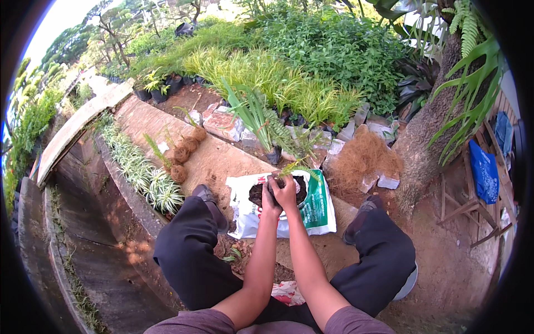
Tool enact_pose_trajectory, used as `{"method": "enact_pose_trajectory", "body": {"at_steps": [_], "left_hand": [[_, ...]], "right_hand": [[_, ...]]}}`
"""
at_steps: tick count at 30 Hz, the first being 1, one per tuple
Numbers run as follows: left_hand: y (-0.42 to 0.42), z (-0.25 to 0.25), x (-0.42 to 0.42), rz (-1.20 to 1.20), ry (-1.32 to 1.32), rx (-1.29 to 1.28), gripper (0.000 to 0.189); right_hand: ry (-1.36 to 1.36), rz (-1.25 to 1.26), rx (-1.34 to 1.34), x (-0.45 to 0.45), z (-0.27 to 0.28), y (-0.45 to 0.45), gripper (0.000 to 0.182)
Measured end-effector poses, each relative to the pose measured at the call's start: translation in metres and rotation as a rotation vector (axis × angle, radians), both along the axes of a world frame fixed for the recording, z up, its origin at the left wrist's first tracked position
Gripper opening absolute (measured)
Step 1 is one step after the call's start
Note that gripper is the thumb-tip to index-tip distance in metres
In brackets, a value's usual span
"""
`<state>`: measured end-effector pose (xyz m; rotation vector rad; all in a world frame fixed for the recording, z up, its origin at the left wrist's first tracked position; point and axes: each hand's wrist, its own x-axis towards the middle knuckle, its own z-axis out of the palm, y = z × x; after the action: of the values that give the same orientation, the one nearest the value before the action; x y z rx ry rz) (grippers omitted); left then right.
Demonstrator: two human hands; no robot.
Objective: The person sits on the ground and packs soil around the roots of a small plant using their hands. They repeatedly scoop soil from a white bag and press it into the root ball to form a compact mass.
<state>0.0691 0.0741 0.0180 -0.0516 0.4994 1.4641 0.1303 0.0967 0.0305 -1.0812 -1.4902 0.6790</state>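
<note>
Both hands meet over a white and green plastic bag [324, 208] with a torn opening that shows dark potting soil [256, 195]. My left hand [270, 199] and my right hand [285, 193] are cupped around a dark clump of soil, from which a small fern [298, 167] sticks up. The fingers cover most of the clump. Beyond the bag, to the right, lies a heap of brown coir fibre [361, 160]. Several fibre-wrapped balls [182, 154], some with fern shoots, stand in a row on the slab at the left.
Striped spider plants [142, 171] edge a concrete channel [96, 234] on the left. Broken stone blocks [225, 125] and a bundle of long leaves [252, 119] lie ahead. A tree trunk [425, 133] and a wooden frame with a blue bag [484, 173] stand at the right.
</note>
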Motion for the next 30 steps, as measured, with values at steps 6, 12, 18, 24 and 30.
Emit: {"method": "enact_pose_trajectory", "body": {"at_steps": [6, 12, 18, 24, 30], "left_hand": [[0.002, -0.047, -0.023, 0.152, 0.057, 0.032, 0.055], [-0.008, -0.027, -0.021, 0.316, 0.291, -0.185, 0.06], [-0.009, 0.012, 0.007, 0.301, 0.374, -0.501, 0.063], [-0.003, -0.021, 0.0, 0.231, 0.142, -0.26, 0.081], [0.001, -0.017, -0.014, 0.163, 0.145, -0.187, 0.069]], "right_hand": [[0.197, 0.228, -0.241, -0.022, 0.029, -0.02, 0.026], [0.32, 0.235, -0.486, -0.025, 0.022, -0.018, 0.027], [0.324, 0.18, -0.532, -0.013, 0.01, -0.013, 0.027], [0.329, 0.066, -0.548, -0.013, 0.017, -0.017, 0.029], [0.273, 0.184, -0.412, -0.005, 0.008, -0.015, 0.03]]}}
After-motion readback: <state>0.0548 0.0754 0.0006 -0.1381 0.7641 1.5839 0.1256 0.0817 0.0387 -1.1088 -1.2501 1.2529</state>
